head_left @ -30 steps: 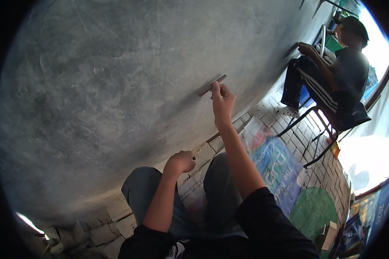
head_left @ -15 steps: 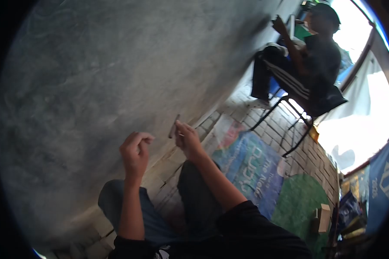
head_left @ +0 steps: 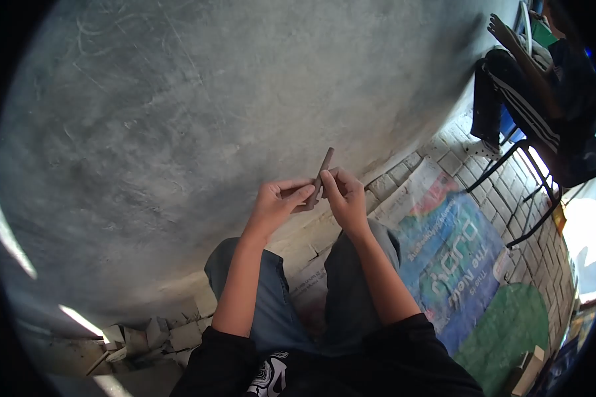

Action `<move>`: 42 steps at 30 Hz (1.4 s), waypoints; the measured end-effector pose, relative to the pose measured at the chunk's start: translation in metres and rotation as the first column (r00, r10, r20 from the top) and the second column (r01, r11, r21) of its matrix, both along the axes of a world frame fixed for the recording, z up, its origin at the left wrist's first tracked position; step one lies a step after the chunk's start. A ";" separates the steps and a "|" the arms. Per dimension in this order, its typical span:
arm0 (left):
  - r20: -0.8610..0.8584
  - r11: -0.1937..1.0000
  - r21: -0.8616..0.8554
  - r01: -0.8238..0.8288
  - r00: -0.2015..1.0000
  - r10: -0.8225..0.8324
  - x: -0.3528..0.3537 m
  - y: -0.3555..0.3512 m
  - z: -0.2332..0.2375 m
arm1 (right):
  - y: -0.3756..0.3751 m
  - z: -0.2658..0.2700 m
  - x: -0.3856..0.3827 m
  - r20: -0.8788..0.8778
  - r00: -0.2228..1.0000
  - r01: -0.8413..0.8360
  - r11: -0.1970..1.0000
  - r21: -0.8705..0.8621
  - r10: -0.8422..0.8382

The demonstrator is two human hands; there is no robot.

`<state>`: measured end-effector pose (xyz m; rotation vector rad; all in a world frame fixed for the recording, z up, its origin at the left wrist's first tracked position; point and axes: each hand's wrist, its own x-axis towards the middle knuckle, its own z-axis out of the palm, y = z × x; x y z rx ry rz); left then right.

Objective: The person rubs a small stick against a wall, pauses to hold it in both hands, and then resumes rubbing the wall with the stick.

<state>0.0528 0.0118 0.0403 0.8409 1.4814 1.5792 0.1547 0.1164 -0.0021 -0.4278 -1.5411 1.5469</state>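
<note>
A short, thin brown stick (head_left: 327,159) stands tilted between my two hands, above my knees and in front of the grey wall. Thumb and fingers of my right hand (head_left: 346,198) pinch it around its middle, leaving the upper end free. My left hand (head_left: 275,205) reaches in from the side, its thumb and fingertips closed at the stick's lower part. That lower end is mostly hidden behind the fingers.
The grey wall (head_left: 179,119) rises close ahead. A printed banner (head_left: 457,258) and a green mat (head_left: 510,324) lie on the brick floor. At right a person (head_left: 543,92) sits on a black-legged chair (head_left: 533,228). Broken bricks (head_left: 159,331) lie at lower left.
My left hand has come over to the stick and closed on it beside my right hand; before, it was apart from it. The view has swung left, shifting the seated person rightward.
</note>
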 end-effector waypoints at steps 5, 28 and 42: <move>-0.027 0.999 -0.034 -0.027 0.999 0.026 0.010 -0.015 0.002 | -0.004 -0.011 -0.002 0.005 0.998 -0.056 0.995 0.083 0.056; -0.765 0.718 0.633 -0.289 -0.375 0.524 -0.021 -0.001 0.086 | -0.005 0.000 0.017 0.189 0.979 0.052 0.987 0.149 -0.080; -0.726 0.921 0.294 -0.256 -0.686 0.041 -0.044 0.010 -0.004 | 0.000 -0.007 0.015 0.277 0.958 -0.090 0.994 0.055 0.071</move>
